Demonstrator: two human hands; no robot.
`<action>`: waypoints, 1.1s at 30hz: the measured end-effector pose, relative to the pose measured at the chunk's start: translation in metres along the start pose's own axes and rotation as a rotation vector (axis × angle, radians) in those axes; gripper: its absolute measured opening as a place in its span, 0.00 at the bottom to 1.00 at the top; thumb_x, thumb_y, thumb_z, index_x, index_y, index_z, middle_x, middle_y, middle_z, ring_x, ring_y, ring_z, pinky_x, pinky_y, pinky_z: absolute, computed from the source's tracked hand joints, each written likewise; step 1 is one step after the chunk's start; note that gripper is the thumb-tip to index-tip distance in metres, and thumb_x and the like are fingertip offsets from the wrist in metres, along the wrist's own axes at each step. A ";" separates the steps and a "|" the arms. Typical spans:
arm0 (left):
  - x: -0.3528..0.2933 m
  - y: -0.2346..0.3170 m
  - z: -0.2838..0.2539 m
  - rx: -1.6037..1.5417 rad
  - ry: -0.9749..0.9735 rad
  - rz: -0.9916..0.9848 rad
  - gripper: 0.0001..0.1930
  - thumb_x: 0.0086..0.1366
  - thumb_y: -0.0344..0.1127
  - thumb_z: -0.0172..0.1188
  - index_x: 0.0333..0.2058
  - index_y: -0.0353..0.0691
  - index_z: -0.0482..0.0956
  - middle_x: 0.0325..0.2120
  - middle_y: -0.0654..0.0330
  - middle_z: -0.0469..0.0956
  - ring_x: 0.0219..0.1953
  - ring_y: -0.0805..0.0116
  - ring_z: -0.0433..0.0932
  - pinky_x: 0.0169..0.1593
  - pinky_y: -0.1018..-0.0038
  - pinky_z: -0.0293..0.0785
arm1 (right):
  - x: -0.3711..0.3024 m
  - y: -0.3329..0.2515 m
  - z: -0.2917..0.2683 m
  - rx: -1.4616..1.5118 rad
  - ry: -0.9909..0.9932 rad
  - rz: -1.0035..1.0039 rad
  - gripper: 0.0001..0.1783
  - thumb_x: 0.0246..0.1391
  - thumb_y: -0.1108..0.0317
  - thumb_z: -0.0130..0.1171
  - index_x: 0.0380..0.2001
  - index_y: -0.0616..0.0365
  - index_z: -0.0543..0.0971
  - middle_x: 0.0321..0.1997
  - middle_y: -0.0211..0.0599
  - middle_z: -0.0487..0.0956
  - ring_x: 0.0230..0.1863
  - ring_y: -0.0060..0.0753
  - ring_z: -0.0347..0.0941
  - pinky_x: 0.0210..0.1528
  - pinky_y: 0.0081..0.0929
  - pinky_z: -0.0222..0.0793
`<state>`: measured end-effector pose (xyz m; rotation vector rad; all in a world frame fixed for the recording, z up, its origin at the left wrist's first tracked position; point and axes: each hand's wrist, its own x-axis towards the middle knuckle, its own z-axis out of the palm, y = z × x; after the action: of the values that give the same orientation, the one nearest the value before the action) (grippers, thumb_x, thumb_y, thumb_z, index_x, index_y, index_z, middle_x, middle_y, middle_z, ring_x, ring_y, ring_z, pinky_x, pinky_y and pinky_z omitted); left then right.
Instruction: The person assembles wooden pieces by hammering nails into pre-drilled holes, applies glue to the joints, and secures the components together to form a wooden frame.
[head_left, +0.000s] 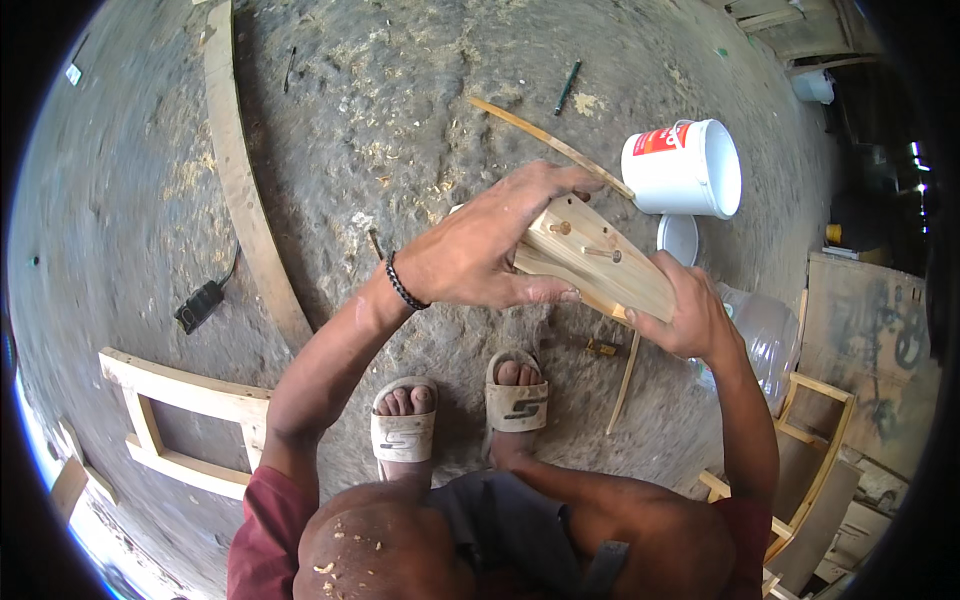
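Both hands hold a pale wooden block [628,275] above the floor, in front of my feet. My left hand [500,245] is closed round its left end, with the thumb along the near edge and the fingers over the far side. My right hand [690,308] grips the right end, thumb on the near edge. Two nails stand partly out of the block's upper face, one nail [561,228] close to my left hand and a longer-looking nail [603,254] nearer the middle. A small dark hole shows near the far edge. The block's underside is hidden.
A white bucket [670,172] lies on its side beyond my right hand, near a lid [678,240] and a clear plastic bottle [755,340]. A long plank [235,170] and a wooden frame [190,390] lie at left. A thin strip [550,142] and a pen-like stick [568,87] lie ahead.
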<state>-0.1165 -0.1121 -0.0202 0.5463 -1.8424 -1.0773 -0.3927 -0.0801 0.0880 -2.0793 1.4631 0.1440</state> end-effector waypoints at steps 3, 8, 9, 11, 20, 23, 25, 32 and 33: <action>-0.003 0.001 0.006 -0.082 0.075 -0.055 0.35 0.63 0.44 0.64 0.64 0.36 0.61 0.55 0.47 0.71 0.56 0.51 0.74 0.59 0.59 0.71 | 0.001 0.004 0.003 0.007 0.010 -0.016 0.25 0.43 0.58 0.67 0.39 0.64 0.73 0.26 0.52 0.78 0.29 0.57 0.78 0.34 0.42 0.72; 0.000 0.005 0.020 -0.043 0.248 -0.095 0.29 0.66 0.46 0.60 0.60 0.35 0.66 0.50 0.45 0.74 0.51 0.49 0.77 0.55 0.59 0.74 | 0.001 0.002 0.001 -0.007 0.012 0.004 0.24 0.43 0.58 0.68 0.40 0.62 0.75 0.27 0.54 0.80 0.31 0.60 0.79 0.36 0.46 0.74; 0.000 0.005 0.021 -0.067 0.237 -0.118 0.29 0.66 0.46 0.60 0.60 0.35 0.67 0.50 0.46 0.74 0.51 0.50 0.78 0.55 0.60 0.74 | 0.000 0.003 0.001 -0.007 0.017 0.001 0.25 0.42 0.58 0.68 0.40 0.62 0.75 0.27 0.54 0.80 0.31 0.60 0.79 0.36 0.46 0.74; -0.001 0.005 0.022 -0.116 0.215 -0.165 0.28 0.67 0.47 0.60 0.59 0.35 0.67 0.50 0.46 0.75 0.50 0.51 0.78 0.54 0.61 0.74 | -0.001 0.004 0.002 -0.007 0.028 -0.004 0.25 0.42 0.58 0.68 0.41 0.62 0.75 0.27 0.53 0.80 0.30 0.59 0.79 0.36 0.46 0.74; -0.005 0.000 0.023 -0.027 0.225 -0.155 0.33 0.66 0.46 0.60 0.62 0.33 0.62 0.43 0.52 0.75 0.46 0.61 0.77 0.51 0.65 0.73 | -0.010 -0.010 0.003 -0.442 0.388 -0.187 0.32 0.43 0.57 0.70 0.50 0.58 0.72 0.46 0.47 0.80 0.43 0.53 0.79 0.41 0.47 0.74; -0.009 0.001 0.017 0.029 0.232 -0.148 0.34 0.66 0.46 0.60 0.63 0.32 0.61 0.44 0.52 0.75 0.46 0.61 0.76 0.52 0.65 0.73 | -0.032 -0.003 0.021 -0.442 0.841 -0.492 0.37 0.43 0.56 0.73 0.55 0.57 0.70 0.51 0.42 0.77 0.46 0.46 0.77 0.43 0.46 0.74; -0.006 -0.003 0.024 0.011 0.229 -0.145 0.33 0.66 0.46 0.60 0.62 0.32 0.62 0.44 0.51 0.75 0.46 0.60 0.76 0.52 0.64 0.73 | -0.072 0.018 0.062 -0.324 0.753 -0.565 0.37 0.43 0.58 0.74 0.55 0.58 0.71 0.49 0.43 0.75 0.45 0.43 0.75 0.44 0.44 0.73; -0.006 -0.003 0.026 0.011 0.204 -0.180 0.29 0.66 0.51 0.58 0.56 0.33 0.67 0.49 0.44 0.73 0.51 0.47 0.75 0.55 0.59 0.72 | -0.092 0.107 0.228 -0.353 0.235 0.126 0.27 0.53 0.61 0.66 0.55 0.57 0.74 0.54 0.41 0.75 0.55 0.48 0.71 0.55 0.43 0.69; -0.007 -0.004 0.026 0.043 0.216 -0.158 0.28 0.66 0.50 0.58 0.54 0.33 0.68 0.48 0.46 0.74 0.49 0.50 0.76 0.53 0.60 0.73 | -0.092 0.120 0.238 -0.338 0.263 0.139 0.26 0.53 0.61 0.66 0.54 0.58 0.74 0.55 0.42 0.75 0.56 0.49 0.71 0.56 0.42 0.69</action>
<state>-0.1363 -0.0976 -0.0323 0.8130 -1.6577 -1.0394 -0.4790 0.0926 -0.1183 -2.3311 1.8504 0.1898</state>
